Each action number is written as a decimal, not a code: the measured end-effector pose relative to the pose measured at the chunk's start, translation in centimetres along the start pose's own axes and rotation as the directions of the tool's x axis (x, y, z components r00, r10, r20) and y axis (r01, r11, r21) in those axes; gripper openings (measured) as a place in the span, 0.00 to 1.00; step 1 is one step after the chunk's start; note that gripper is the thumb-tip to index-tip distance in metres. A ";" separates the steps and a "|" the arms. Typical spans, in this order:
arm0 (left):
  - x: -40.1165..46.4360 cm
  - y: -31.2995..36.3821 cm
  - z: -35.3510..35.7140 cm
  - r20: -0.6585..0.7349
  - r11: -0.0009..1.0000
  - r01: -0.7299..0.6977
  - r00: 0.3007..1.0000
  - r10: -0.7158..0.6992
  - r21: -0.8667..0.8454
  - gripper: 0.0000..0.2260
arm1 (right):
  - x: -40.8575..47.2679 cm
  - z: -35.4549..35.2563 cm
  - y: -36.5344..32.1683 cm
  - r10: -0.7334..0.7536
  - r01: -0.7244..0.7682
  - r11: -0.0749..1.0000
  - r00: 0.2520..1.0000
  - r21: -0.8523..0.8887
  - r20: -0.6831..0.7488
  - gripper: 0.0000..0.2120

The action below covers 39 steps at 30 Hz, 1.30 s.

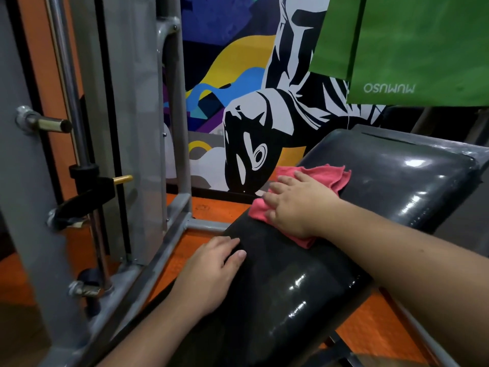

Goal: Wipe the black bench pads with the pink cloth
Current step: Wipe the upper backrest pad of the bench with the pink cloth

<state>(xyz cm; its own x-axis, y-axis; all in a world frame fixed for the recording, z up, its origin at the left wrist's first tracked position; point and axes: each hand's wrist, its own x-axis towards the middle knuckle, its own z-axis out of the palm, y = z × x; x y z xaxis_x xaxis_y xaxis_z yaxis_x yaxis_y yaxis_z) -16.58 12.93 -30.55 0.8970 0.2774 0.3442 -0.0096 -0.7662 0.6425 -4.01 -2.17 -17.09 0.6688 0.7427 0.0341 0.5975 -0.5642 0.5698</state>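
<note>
On glossy black pad (304,282), crumpled pink cloth (325,176)

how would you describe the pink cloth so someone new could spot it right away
Find the two glossy black bench pads in front of the painted wall mural. Where the near pad meets the far one, the right hand presses flat on a crumpled pink cloth. It is the only pink, soft thing on the black vinyl.

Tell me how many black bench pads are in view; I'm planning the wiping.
2: near pad under both hands, far pad beyond the pink cloth. More may lie out of view.
</note>
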 end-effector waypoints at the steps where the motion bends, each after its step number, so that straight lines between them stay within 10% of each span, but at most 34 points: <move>1: 0.0 -0.3 0.1 0.002 1.000 -0.005 1.000 0.005 0.000 0.22 | 0.3 -0.1 0.4 0.015 -0.015 1.000 1.000 -0.009 -0.002 0.29; 39: -1.9 -2.6 -2.0 -0.015 1.000 -0.001 1.000 0.001 0.020 0.21 | 4.4 -0.6 0.1 0.012 -0.008 0.999 0.995 -0.041 0.095 0.32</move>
<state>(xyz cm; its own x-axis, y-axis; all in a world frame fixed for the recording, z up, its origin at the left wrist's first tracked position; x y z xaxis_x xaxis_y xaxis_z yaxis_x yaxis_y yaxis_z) -19.13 15.54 -31.47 0.8901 0.2853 0.3553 -0.0015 -0.7778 0.6284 -1.29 1.26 -16.43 0.7152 0.6979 -0.0374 0.5734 -0.5553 0.6024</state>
